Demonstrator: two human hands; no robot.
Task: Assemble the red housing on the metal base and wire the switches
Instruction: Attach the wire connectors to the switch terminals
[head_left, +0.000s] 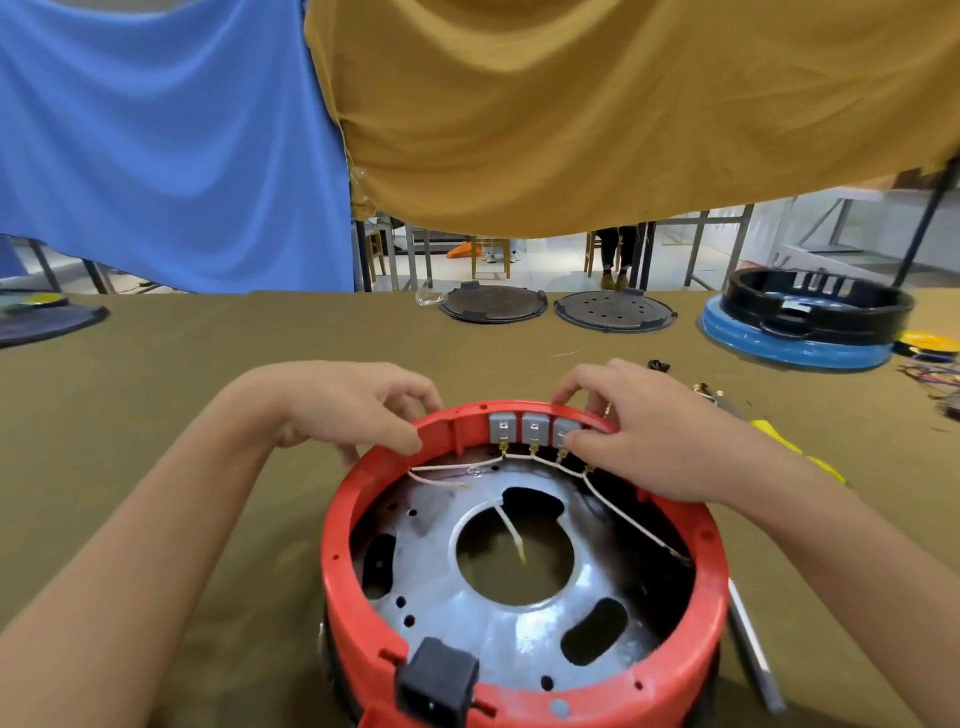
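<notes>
The round red housing (343, 582) sits around the silver metal base (441, 587) near the table's front edge. Three grey switches (532, 429) line its far inner wall, with white wires (613, 506) running from their terminals across the base; one loose wire end (519, 551) hangs over the centre hole. A black power socket (439, 680) sits in the near rim. My left hand (358, 405) grips the far left rim, thumb inside. My right hand (654, 441) grips the far right rim, its thumb pressing the rightmost switch.
Two dark round plates (493, 304) (615, 310) lie at the table's far edge. A black ring on a blue base (805, 327) stands far right. A yellow-handled tool (795, 447), loose wires (930, 374) and a grey rod (753, 649) lie to the right.
</notes>
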